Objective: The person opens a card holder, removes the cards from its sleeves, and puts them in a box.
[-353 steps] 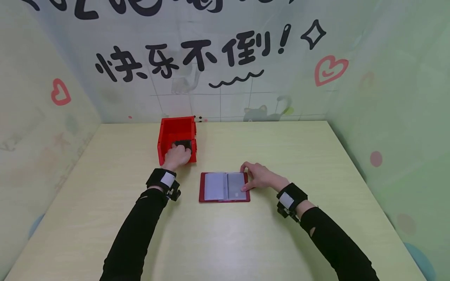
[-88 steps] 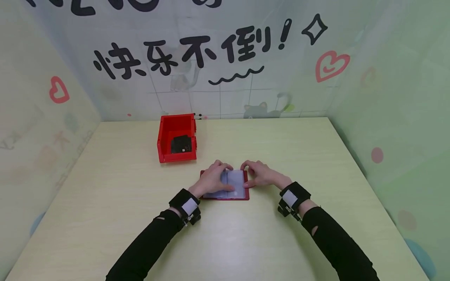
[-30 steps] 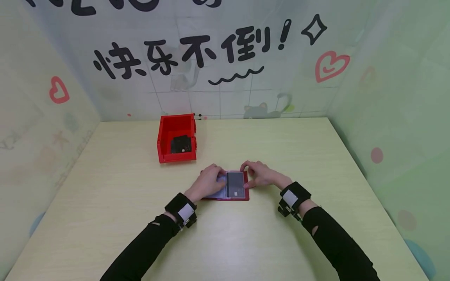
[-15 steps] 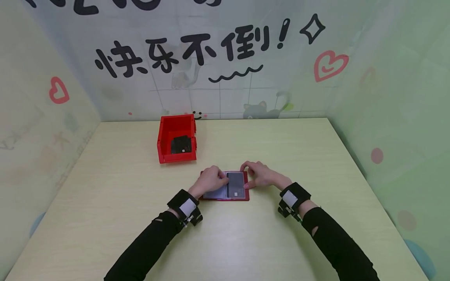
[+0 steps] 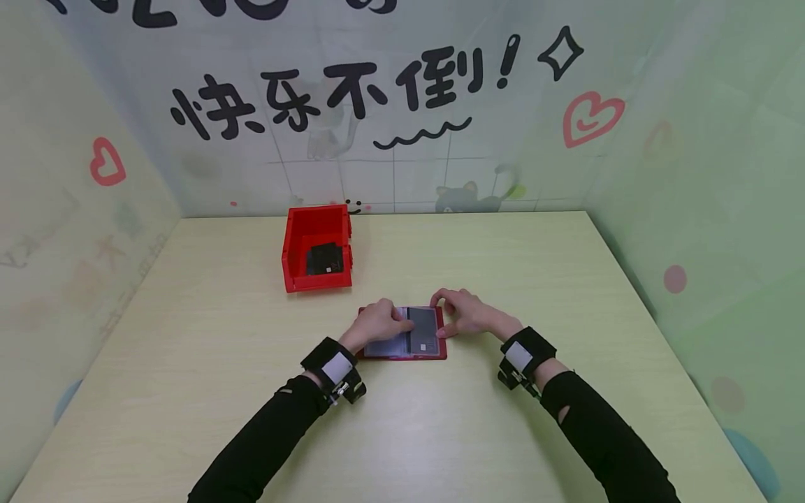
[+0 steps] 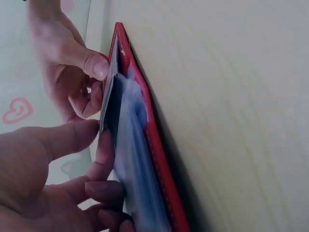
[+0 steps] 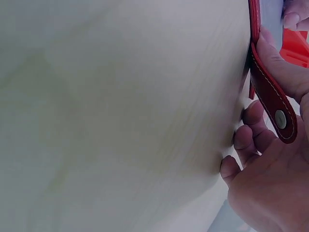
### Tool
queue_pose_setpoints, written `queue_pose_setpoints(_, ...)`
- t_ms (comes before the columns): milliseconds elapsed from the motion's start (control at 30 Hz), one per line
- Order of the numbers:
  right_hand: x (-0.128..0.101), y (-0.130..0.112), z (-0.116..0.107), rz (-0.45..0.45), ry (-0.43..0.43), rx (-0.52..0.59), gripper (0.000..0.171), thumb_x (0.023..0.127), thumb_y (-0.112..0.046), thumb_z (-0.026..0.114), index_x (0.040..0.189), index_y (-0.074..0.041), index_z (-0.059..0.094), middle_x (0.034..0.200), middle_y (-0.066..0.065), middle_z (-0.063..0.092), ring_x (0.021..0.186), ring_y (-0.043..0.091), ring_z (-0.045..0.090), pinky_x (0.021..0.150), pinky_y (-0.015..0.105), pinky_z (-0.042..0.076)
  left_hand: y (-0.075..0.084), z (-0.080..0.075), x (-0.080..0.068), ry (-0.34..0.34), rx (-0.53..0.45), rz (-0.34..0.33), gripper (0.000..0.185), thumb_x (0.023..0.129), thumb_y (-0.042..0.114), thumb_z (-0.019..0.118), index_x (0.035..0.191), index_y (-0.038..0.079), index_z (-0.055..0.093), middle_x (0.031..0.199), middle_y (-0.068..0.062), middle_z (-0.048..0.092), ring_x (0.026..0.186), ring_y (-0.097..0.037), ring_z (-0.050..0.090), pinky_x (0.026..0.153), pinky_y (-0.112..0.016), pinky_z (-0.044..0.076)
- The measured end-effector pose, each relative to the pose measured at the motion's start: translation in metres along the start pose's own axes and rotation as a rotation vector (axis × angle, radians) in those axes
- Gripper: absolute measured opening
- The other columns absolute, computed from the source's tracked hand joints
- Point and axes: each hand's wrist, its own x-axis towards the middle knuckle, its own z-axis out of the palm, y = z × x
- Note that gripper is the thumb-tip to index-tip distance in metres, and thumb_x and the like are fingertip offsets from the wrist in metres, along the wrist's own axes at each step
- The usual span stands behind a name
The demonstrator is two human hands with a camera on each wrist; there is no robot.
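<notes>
A red card holder (image 5: 444, 349) lies spread flat on the table, its clear sleeves (image 6: 140, 183) fanned up in the left wrist view. On its right side sits a dark card (image 5: 424, 337) with a small white square. My left hand (image 5: 377, 323) reaches over the left sleeves, and its thumb and forefinger pinch the dark card's inner edge. Opposite, my right hand (image 5: 467, 312) grips the holder's right edge with the thumb on top. A red strap with a metal snap (image 7: 280, 119) hangs beside that thumb in the right wrist view.
A red bin (image 5: 317, 283) stands behind and left of the holder, with black cards (image 5: 324, 258) inside. Printed wall sheets (image 5: 390, 140) enclose the pale wooden table (image 5: 402, 433) at the back and sides.
Earlier my left hand was in the red bin; it moved to the holder, where a dark card came into sight. Since then its fingertips have shifted slightly right onto the card. My right hand stayed put.
</notes>
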Motion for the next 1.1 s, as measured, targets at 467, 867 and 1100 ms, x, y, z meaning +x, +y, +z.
queue_pose_setpoints(467, 0.004, -0.002, -0.001, -0.026, 0.021, -0.013, 0.053, 0.085, -0.024, 0.081, 0.128, -0.016, 0.053, 0.098, 0.007, 0.051, 0.098, 0.024, 0.044, 0.081, 0.034, 0.035, -0.002, -0.002, 0.003, -0.004, 0.032, 0.002, 0.023, 0.095, 0.029, 0.070, 0.091, 0.006, 0.075, 0.080, -0.005, 0.058, 0.076, -0.019, 0.050, 0.063, -0.028, 0.029)
queue_pose_setpoints(867, 0.005, -0.006, -0.003, 0.016, 0.000, -0.027, 0.052, 0.084, -0.025, 0.081, 0.129, -0.018, 0.054, 0.100, 0.007, 0.051, 0.100, 0.024, 0.044, 0.083, 0.035, 0.035, -0.005, -0.005, 0.008, -0.019, 0.035, 0.029, 0.034, 0.094, 0.030, 0.071, 0.067, 0.009, 0.066, 0.059, 0.002, 0.040, 0.063, -0.015, 0.041, 0.058, -0.026, 0.023)
queue_pose_setpoints(1100, 0.007, -0.006, -0.004, 0.011, -0.002, -0.034, 0.053, 0.084, -0.024, 0.081, 0.129, -0.018, 0.053, 0.100, 0.007, 0.052, 0.099, 0.024, 0.044, 0.082, 0.035, 0.035, -0.005, -0.007, 0.010, -0.004, 0.029, 0.022, 0.033, 0.092, 0.031, 0.073, 0.068, 0.008, 0.069, 0.059, 0.002, 0.042, 0.065, -0.015, 0.043, 0.058, -0.026, 0.024)
